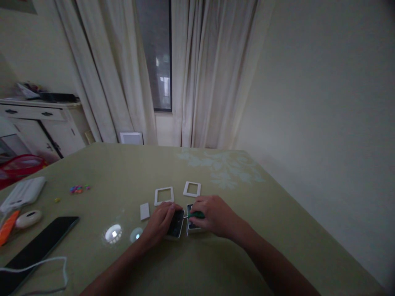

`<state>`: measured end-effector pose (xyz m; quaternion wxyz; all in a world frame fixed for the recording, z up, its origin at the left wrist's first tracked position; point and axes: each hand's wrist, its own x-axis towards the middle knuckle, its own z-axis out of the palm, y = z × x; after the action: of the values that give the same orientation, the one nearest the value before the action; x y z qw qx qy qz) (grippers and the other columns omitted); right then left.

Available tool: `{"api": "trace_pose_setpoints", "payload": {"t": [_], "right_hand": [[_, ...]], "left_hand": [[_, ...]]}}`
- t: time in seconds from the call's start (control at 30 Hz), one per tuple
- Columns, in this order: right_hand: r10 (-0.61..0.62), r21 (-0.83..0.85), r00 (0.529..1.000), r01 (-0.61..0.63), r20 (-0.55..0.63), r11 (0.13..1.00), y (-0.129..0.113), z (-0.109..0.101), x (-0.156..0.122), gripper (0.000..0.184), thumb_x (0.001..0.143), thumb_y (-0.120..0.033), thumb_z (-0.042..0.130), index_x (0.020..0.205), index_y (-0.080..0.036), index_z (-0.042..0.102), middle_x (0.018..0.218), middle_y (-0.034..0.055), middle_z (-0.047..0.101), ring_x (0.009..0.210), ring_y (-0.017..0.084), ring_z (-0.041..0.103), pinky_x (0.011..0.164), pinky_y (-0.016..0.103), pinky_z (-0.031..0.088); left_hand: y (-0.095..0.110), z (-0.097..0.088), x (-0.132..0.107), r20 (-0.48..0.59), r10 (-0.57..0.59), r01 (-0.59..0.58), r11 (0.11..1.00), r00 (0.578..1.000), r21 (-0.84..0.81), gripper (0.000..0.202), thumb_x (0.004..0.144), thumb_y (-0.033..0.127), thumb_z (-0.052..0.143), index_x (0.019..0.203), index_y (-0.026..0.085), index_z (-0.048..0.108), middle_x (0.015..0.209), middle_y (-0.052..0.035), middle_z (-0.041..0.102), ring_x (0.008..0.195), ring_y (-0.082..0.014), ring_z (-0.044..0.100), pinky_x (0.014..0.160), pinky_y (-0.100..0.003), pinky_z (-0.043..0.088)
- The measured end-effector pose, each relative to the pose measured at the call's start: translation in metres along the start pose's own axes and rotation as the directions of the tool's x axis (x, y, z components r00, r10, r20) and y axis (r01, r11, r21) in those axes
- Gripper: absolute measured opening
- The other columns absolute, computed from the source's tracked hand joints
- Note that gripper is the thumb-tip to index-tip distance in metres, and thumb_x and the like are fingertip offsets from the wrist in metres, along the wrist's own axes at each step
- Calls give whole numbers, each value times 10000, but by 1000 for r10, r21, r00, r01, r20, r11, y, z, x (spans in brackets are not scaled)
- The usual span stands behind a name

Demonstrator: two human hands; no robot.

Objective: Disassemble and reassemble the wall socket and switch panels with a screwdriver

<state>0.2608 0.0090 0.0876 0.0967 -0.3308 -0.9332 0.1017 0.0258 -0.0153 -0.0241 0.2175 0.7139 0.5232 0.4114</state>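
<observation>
My left hand (162, 222) lies curled over a square switch module (175, 227) with a dark inside, pressing it down on the green table (216, 263). My right hand (212, 214) is closed round a green-handled screwdriver (196, 214) whose thin metal tip points left at that module. A second switch module (191, 225) sits under my right hand, mostly hidden. Beyond my hands lie two white square frames (164, 195) (191, 189) and a small white rectangular cover (145, 211).
At the left lie a dark tablet (40, 246) with a white cable (46, 263), a white oval device (28, 218), an orange tool (8, 227), a white power strip (23, 192) and small coloured pieces (78, 189). A white cabinet (43, 127) and curtains (197, 70) stand behind.
</observation>
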Motion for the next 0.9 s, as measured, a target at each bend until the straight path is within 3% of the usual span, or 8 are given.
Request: {"api": "trace_pose_setpoints", "payload": {"t": [0.17, 0.4, 0.57, 0.9], "right_hand": [[59, 259, 989, -22, -133, 966, 19, 20, -9, 105, 858, -234, 877, 955, -205, 848, 895, 29, 803, 825, 181, 727, 777, 252, 475], [129, 429, 963, -16, -236, 903, 27, 38, -19, 122, 813, -198, 903, 926, -209, 858, 860, 26, 799, 799, 177, 729, 760, 248, 485], [130, 335, 972, -58, -197, 940, 17, 36, -21, 121, 852, -234, 877, 971, -222, 856, 911, 37, 799, 843, 190, 736, 800, 266, 498], [53, 163, 996, -39, -79, 986, 14, 7, -7, 122, 893, -271, 848, 1010, -234, 857, 939, 43, 803, 835, 196, 726, 775, 267, 469]], "left_hand": [[-1, 1, 1, -4, -22, 22, 1000, 1000, 11, 560, 1104, 498, 333, 1040, 245, 828, 1049, -96, 818, 1027, -300, 729, 971, -444, 561], [-4, 5, 0, -36, -15, 16, 1000, 999, 20, 571, 1107, 500, 341, 1045, 230, 841, 1069, -108, 830, 1048, -300, 738, 977, -432, 562], [-3, 5, -1, -53, -12, 13, 999, 999, 33, 572, 1110, 488, 339, 1023, 232, 843, 1060, -116, 840, 1027, -302, 747, 962, -436, 566], [-3, 4, -1, -46, -32, 33, 999, 998, 13, 586, 1100, 512, 332, 1027, 241, 846, 1054, -110, 842, 1024, -299, 752, 962, -431, 565]]}}
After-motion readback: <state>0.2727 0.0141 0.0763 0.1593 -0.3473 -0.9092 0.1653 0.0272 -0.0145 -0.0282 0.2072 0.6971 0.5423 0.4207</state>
